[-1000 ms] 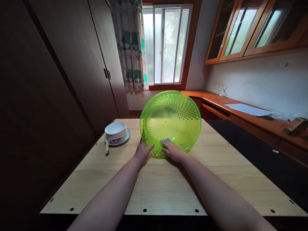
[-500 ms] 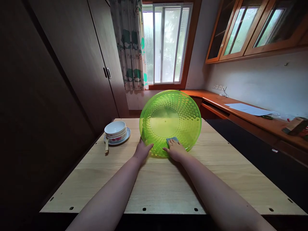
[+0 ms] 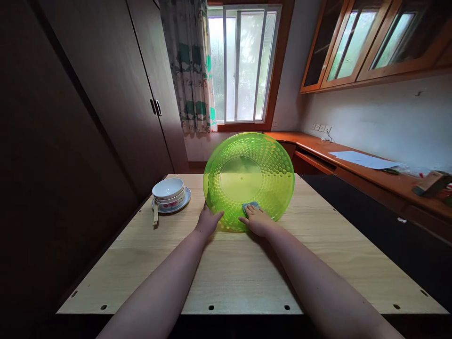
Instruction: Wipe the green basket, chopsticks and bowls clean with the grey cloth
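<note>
Standing on rim, basin [image 3: 249,174] faces viewer; left hand [image 3: 208,221] clasps edge, right hand [image 3: 258,221] flattens cloth [image 3: 250,206].

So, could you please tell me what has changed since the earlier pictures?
The right hand slid the blue cloth a little to the right across the lower part of the green basin. The left hand kept its hold on the basin's lower left rim; the basin stayed tilted on the table, and the stacked bowls did not move.
</note>
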The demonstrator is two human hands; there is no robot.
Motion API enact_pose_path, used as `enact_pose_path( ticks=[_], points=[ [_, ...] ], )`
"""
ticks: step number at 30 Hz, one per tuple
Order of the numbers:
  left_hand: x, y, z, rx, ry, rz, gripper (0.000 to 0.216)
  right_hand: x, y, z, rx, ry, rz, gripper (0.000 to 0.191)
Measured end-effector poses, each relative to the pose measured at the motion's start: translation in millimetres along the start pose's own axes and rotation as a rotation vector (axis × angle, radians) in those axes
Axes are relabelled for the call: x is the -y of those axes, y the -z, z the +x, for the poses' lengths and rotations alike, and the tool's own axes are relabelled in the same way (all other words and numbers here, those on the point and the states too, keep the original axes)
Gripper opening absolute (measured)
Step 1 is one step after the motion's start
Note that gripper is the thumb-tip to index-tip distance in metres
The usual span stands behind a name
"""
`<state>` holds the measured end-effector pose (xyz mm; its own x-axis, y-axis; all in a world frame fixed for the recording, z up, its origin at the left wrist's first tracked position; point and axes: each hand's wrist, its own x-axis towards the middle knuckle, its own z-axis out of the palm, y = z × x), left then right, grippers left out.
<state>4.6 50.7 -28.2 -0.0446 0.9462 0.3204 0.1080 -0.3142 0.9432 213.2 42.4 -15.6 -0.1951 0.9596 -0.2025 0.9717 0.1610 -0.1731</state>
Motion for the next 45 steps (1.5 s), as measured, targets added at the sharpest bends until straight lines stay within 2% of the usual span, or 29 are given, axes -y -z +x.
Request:
enact_pose_path(
  ticks=[2,4,9,11,13,17,19,21,25,27,29,35,38,40,45],
  points=[
    [2,0,1,-0.003,-0.001,0.009,0.067,-2,-1,2,-0.023,-0.081,-0.034,0.081],
    [5,0,1,0.001,-0.007,0.002,0.067,-1,-2,1,-0.041,-0.078,-0.043,0.079],
    [6,0,1,0.012,-0.023,-0.026,0.066,12,1,-8,-0.009,0.228,0.075,0.075],
    [4,0,0,0.01,-0.021,-0.021,0.066,16,2,-9,-0.004,0.28,0.112,0.075],
    [1,0,-1,0.007,-0.02,-0.004,0.066,15,0,-8,-0.012,0.214,0.094,0.075],
    [-3,1,-2,0.005,-0.028,0.018,0.063,8,-2,-3,-0.052,-0.03,-0.007,0.077],
    [-3,0,-2,0.008,-0.029,0.016,0.061,6,-2,-2,-0.062,-0.091,-0.031,0.078],
    [-4,0,-2,0.006,-0.025,0.019,0.061,7,-1,-4,-0.054,-0.064,-0.027,0.079],
    [-3,0,-2,-0.009,-0.014,0.029,0.058,15,3,-11,-0.012,0.207,0.068,0.077],
    [-3,0,-2,-0.012,-0.016,0.03,0.058,18,3,-13,-0.001,0.28,0.112,0.076],
    [-2,0,-2,-0.012,-0.023,0.028,0.06,17,3,-12,-0.004,0.263,0.115,0.075],
    [-1,1,-1,-0.003,-0.027,0.062,0.062,1,-2,2,-0.031,0.059,0.01,0.074],
    [-1,1,-1,-0.015,-0.026,0.056,0.062,-2,-2,4,-0.035,0.026,-0.007,0.075],
    [-2,1,-1,-0.015,-0.037,0.029,0.061,1,-1,2,-0.031,0.067,0.014,0.076],
    [0,0,-1,-0.001,-0.04,-0.013,0.058,11,0,-7,-0.017,0.352,0.17,0.073]
  ],
)
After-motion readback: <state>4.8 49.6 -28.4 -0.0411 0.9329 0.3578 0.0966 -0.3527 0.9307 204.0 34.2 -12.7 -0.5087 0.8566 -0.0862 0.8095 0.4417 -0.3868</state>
